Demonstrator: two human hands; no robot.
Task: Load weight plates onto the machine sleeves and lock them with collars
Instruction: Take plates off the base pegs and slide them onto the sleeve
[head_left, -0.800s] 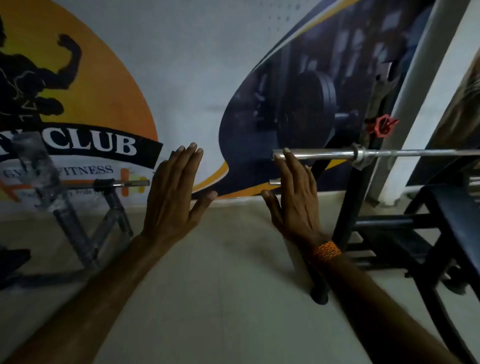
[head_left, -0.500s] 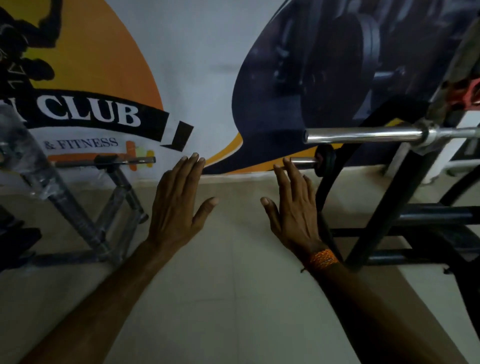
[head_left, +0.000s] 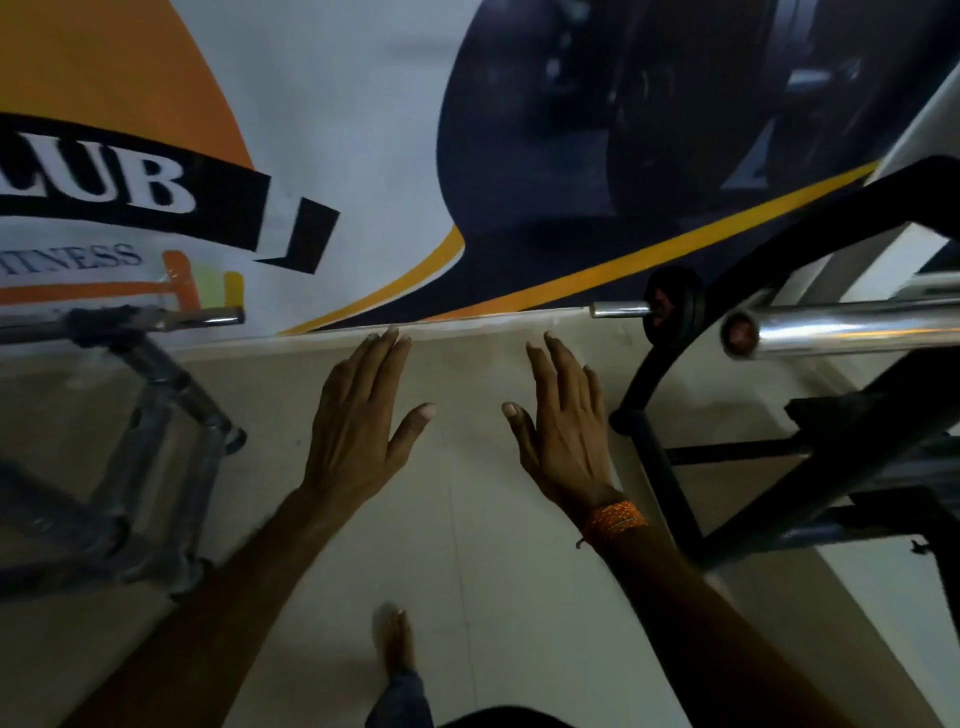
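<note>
My left hand (head_left: 358, 426) and my right hand (head_left: 563, 431) are held out flat over the pale floor, fingers straight, holding nothing. An orange thread band circles my right wrist. A bare chrome bar sleeve (head_left: 841, 328) sticks out from the right at about hand height, its end just right of my right hand and apart from it. Behind it a thinner chrome bar (head_left: 618, 309) carries a small black weight plate (head_left: 672, 304). No collar is in view.
A black bench frame (head_left: 810, 457) fills the right side. A grey metal stand (head_left: 156, 415) with a short bar stands at the left. A painted gym banner covers the wall ahead. My bare foot (head_left: 395, 639) is on the tiled floor below.
The view has tilted down and closer to the wall. The chrome sleeve has slid right and lower in view, and my right hand is no longer in front of it.
</note>
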